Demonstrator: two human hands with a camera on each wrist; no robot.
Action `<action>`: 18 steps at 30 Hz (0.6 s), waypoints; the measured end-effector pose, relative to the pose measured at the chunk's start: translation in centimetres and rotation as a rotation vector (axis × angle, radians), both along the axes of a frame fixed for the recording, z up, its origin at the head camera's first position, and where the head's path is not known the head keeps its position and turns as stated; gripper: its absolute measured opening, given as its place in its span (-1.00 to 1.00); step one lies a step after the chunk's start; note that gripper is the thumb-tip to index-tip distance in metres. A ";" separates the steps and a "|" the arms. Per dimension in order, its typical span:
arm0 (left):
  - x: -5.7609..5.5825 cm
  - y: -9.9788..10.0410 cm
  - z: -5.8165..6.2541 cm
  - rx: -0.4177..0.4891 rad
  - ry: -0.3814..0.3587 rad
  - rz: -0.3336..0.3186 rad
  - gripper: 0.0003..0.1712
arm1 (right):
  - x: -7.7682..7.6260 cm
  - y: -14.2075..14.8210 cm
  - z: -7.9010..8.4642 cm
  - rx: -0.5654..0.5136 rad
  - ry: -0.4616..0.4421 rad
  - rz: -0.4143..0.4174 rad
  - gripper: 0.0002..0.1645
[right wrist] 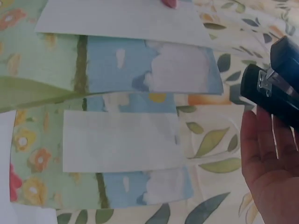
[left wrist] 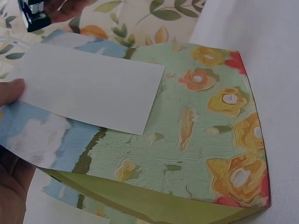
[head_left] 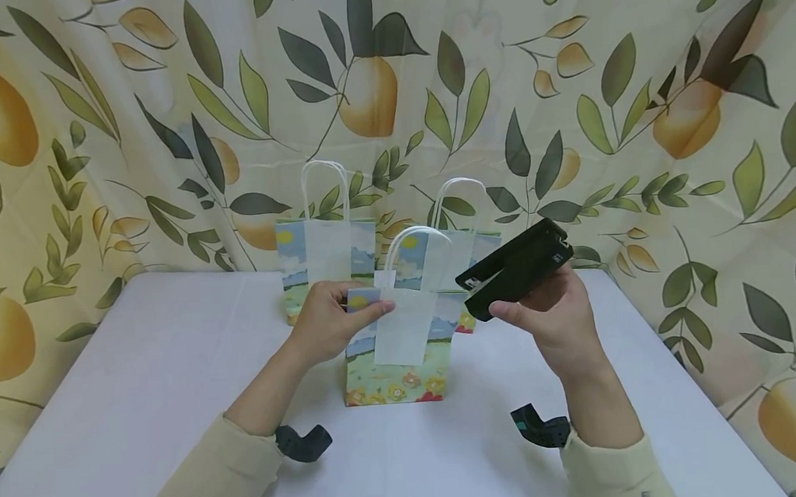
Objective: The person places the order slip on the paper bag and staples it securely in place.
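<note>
At the front, a small paper gift bag (head_left: 394, 381) printed with flowers and sky stands upright with white handles. My left hand (head_left: 323, 324) pinches its upper left side, thumb in front and fingers mostly hidden behind. Over the bag's front lies a white paper card (head_left: 404, 330), with my thumb on its edge in the left wrist view. To the right of the bag, my right hand (head_left: 561, 325) holds a black stapler (head_left: 519, 266) tilted, its mouth toward the bag and apart from it. The right wrist view shows the stapler's jaws spread.
Behind stand two similar bags with white cards, a left bag (head_left: 293, 249) and a right bag (head_left: 409, 255) partly covered by the front one. They stand on a white-covered table (head_left: 189, 358). A fruit-and-leaf patterned curtain (head_left: 427, 82) hangs behind.
</note>
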State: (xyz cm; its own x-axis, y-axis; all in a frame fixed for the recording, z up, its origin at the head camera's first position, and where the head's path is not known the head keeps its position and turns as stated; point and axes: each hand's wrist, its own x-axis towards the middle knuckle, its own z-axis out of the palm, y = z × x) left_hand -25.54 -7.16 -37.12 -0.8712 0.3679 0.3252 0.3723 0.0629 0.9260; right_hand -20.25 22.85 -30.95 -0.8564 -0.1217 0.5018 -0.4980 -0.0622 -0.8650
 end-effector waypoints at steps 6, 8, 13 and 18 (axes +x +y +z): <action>-0.1 0.2 -0.2 0.003 0.020 -0.007 -0.87 | 0.2 -1.3 -0.3 -0.012 0.074 0.069 -0.14; -0.2 0.3 -0.3 -0.001 0.029 -0.007 -0.86 | 0.1 -1.9 -0.4 0.003 0.113 0.085 -0.14; -0.1 0.3 -0.3 -0.025 0.042 0.007 -0.88 | -0.7 -3.1 -1.0 0.043 0.194 0.084 -0.17; 0.1 0.1 -0.1 -0.046 0.043 0.028 -0.89 | -1.6 -4.2 -1.1 0.097 0.180 0.046 -0.10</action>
State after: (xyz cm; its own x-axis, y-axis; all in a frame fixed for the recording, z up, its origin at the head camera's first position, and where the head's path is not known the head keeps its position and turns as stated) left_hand -25.47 -7.07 -37.22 -0.8668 0.3593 0.3457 0.4092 0.1163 0.9050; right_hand -21.88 18.60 -32.09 -0.7462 -0.2139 0.6304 -0.6438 -0.0090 -0.7652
